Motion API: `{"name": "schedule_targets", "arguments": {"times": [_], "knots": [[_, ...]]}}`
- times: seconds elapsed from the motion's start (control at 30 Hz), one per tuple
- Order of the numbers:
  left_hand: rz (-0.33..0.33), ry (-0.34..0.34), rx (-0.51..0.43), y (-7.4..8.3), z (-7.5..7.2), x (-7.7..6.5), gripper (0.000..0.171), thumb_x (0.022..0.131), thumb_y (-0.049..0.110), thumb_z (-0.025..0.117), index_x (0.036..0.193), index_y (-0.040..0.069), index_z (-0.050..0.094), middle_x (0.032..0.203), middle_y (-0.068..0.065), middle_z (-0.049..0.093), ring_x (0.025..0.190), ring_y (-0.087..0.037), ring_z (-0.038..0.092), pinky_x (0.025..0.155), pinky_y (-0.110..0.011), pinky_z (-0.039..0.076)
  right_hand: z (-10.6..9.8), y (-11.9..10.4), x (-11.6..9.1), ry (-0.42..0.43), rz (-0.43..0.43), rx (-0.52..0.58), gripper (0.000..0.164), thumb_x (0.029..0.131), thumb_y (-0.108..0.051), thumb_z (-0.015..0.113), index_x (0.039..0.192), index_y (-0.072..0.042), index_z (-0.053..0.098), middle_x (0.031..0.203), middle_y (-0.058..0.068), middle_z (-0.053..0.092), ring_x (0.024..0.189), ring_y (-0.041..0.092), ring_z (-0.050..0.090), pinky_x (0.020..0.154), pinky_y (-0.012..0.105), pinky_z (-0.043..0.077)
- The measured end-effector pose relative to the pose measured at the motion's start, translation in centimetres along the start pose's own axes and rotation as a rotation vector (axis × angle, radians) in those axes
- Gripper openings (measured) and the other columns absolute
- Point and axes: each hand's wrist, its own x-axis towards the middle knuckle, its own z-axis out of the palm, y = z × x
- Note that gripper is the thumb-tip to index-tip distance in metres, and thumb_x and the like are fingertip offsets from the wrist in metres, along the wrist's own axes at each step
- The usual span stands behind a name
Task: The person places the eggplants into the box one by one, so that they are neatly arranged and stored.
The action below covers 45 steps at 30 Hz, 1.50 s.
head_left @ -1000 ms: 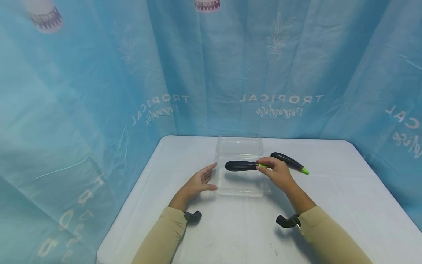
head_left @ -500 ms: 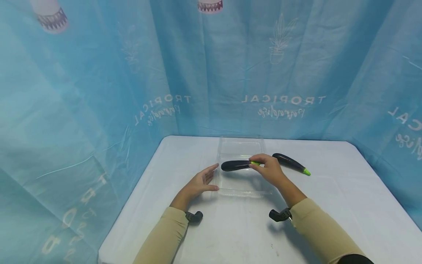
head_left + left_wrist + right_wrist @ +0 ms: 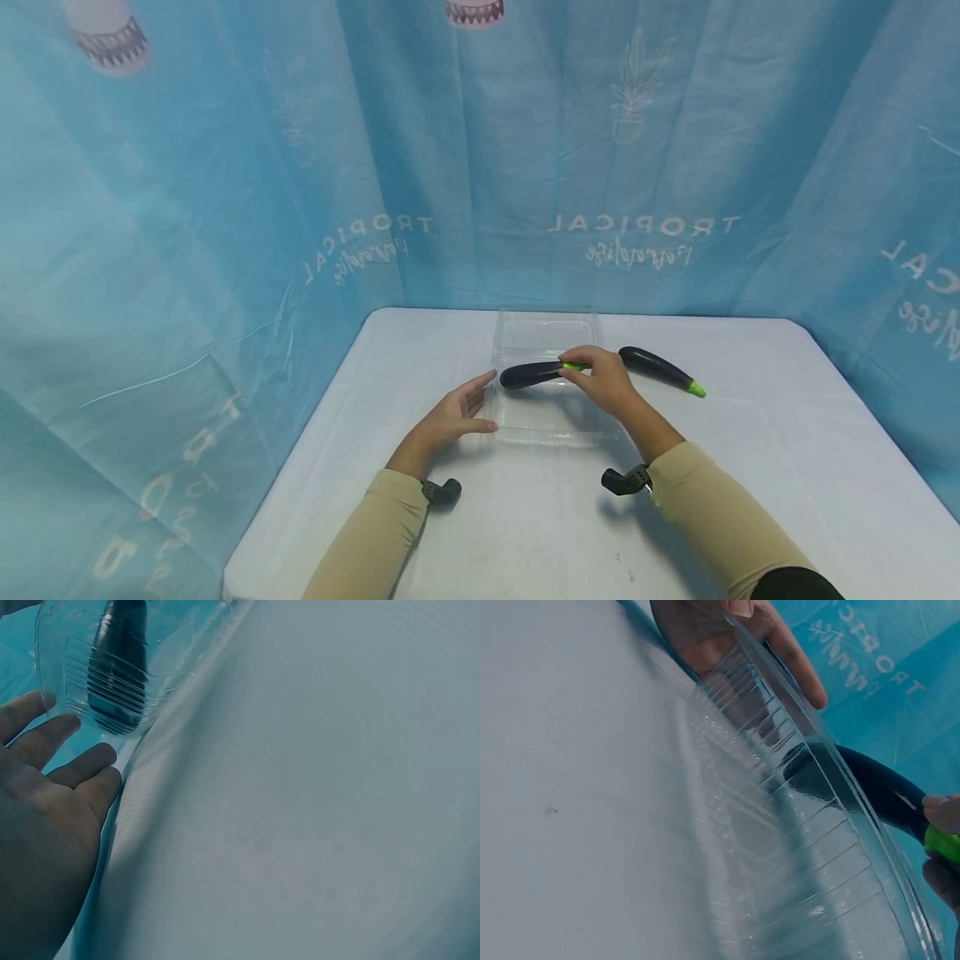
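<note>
My right hand (image 3: 609,385) pinches a dark eggplant (image 3: 527,375) by its green stem end (image 3: 943,844). The eggplant lies roughly level within the clear plastic container (image 3: 555,437), its blunt end toward the left wall. Whether it touches the container's floor cannot be told. At the container's left side my left hand (image 3: 447,422) has its fingers spread, thumb and fingertips at the edge. The left wrist view shows those fingers (image 3: 88,763) relaxed beside the ribbed clear wall (image 3: 75,675). A second eggplant (image 3: 654,367) with a green tip lies on the table right of the container.
The container's clear lid (image 3: 547,332) stands open at the back, toward the blue printed curtain (image 3: 480,167). A white cloth (image 3: 765,467) covers the table. A dark camera (image 3: 442,493) sits on the left wrist, another (image 3: 626,481) on the right.
My right hand has moved left and slightly up in the view with the eggplant, carrying it farther over the container. The left hand and the second eggplant have stayed in place.
</note>
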Motion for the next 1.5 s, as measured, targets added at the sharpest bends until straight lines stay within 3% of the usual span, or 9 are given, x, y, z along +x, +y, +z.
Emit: {"name": "schedule_targets", "arguments": {"times": [0.23, 0.57, 0.83, 1.1, 1.33, 1.5], "knots": [[0.008, -0.004, 0.01, 0.1, 0.1, -0.1, 0.101, 0.084, 0.004, 0.089, 0.167, 0.014, 0.032, 0.172, -0.001, 0.024, 0.156, -0.026, 0.025, 0.124, -0.035, 0.025, -0.2, 0.0, 0.2, -0.018, 0.024, -0.033, 0.021, 0.094, -0.01, 0.082, 0.115, -0.005, 0.08, 0.115, 0.007, 0.075, 0.107, 0.027, 0.07, 0.094, 0.048, 0.059], [0.009, -0.001, 0.021, 0.1, 0.1, -0.2, 0.101, 0.085, 0.005, 0.089, 0.167, 0.016, 0.031, 0.172, 0.0, 0.024, 0.156, -0.023, 0.025, 0.123, -0.03, 0.025, -0.3, 0.9, -0.2, -0.062, -0.005, -0.162, 0.02, 0.094, -0.011, 0.083, 0.113, -0.007, 0.08, 0.113, 0.006, 0.075, 0.101, 0.023, 0.069, 0.088, 0.044, 0.06], [0.03, -0.024, -0.012, -0.2, 0.1, -0.4, 0.099, 0.086, 0.001, 0.086, 0.167, 0.014, 0.03, 0.173, -0.003, 0.022, 0.157, -0.028, 0.021, 0.125, -0.034, 0.023, -0.4, 0.9, -0.5, -0.098, -0.036, -0.21, 0.019, 0.093, -0.008, 0.083, 0.11, -0.003, 0.08, 0.11, 0.007, 0.075, 0.096, 0.022, 0.07, 0.081, 0.043, 0.061], [0.04, -0.014, 0.016, -0.1, 0.0, -0.4, 0.097, 0.087, 0.002, 0.086, 0.166, 0.013, 0.032, 0.172, -0.002, 0.024, 0.156, -0.027, 0.024, 0.124, -0.032, 0.025, -0.4, 1.2, -0.7, -0.113, -0.089, -0.247, 0.019, 0.092, -0.006, 0.083, 0.11, -0.001, 0.08, 0.109, 0.01, 0.075, 0.1, 0.028, 0.071, 0.084, 0.045, 0.062], [0.039, -0.022, 0.008, -0.1, -0.1, -0.4, 0.098, 0.086, 0.002, 0.087, 0.166, 0.014, 0.031, 0.172, 0.0, 0.024, 0.156, -0.026, 0.024, 0.124, -0.031, 0.025, -0.3, 1.2, -0.7, -0.123, -0.066, -0.266, 0.024, 0.092, -0.007, 0.084, 0.113, 0.002, 0.078, 0.113, 0.013, 0.074, 0.105, 0.032, 0.071, 0.088, 0.047, 0.061], [0.039, -0.019, 0.008, -0.1, -0.1, -0.4, 0.099, 0.086, 0.0, 0.086, 0.167, 0.013, 0.031, 0.172, -0.003, 0.023, 0.156, -0.028, 0.024, 0.124, -0.034, 0.025, -0.4, 1.2, -0.7, -0.086, -0.062, -0.25, 0.023, 0.092, -0.006, 0.083, 0.113, 0.001, 0.079, 0.114, 0.013, 0.074, 0.106, 0.032, 0.071, 0.09, 0.048, 0.06]]}}
